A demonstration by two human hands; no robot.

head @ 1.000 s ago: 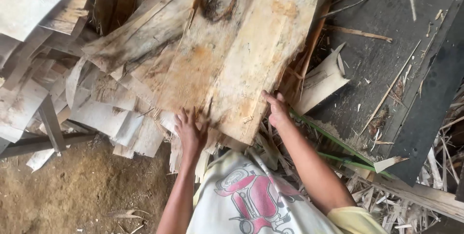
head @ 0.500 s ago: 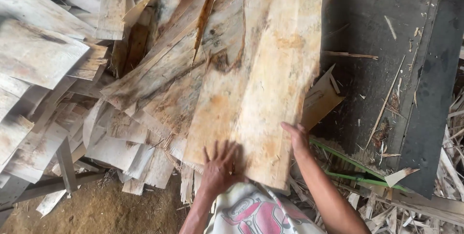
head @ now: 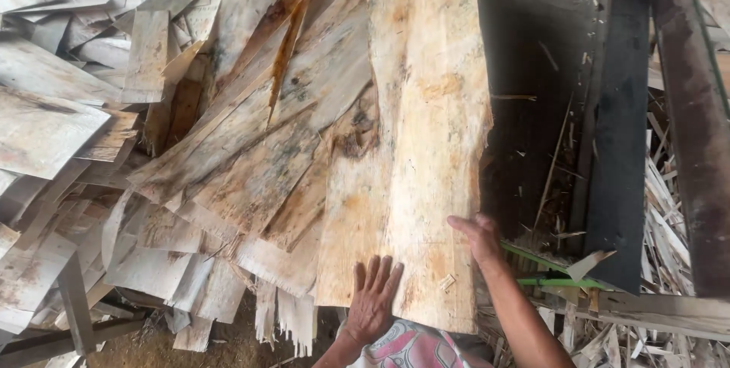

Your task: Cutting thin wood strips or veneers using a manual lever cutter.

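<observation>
Head view looks down on a large heap of thin wood sheets [head: 228, 147], pale and grey-stained, fanned over one another and filling the left and centre of the frame; to the right of it stands a dark metal frame [head: 616, 147] with a rusty beam [head: 699, 125] along the far right edge, and splinters and wood strips [head: 669, 208] litter the ground beside it; on top of the heap lies a long pale veneer sheet [head: 426, 109], running from the upper edge of the frame down toward the person, its near end ragged and its right edge hanging over the dark gap; the left hand [head: 374, 299] lies flat on the near end of this sheet, palm down, fingers spread and pointing away, not clamped on anything; the right hand [head: 477, 233] sits at the sheet's right edge near the same end, fingers curled over the edge and touching it, though whether it truly grips cannot be told; a thin green strip [head: 547, 260] lies just beyond the right wrist; a patterned pink and white garment [head: 414, 347] shows at the bottom edge between the forearms.
</observation>
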